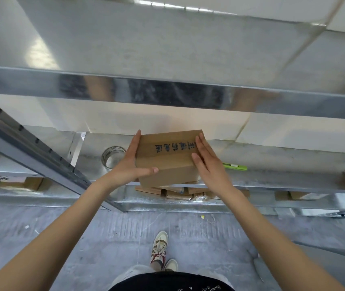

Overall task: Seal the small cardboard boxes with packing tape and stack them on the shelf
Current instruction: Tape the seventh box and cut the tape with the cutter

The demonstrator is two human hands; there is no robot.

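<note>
Steel shelf point(272, 164): box point(165, 156) pressed between my flat left hand point(129, 164) and right hand point(207, 164), tape point(112, 157) at nine o'clock, stacking unfinished.

Two hands point(168, 162) holding cardboard box point(167, 158) over metal shelf point(272, 162)
</note>
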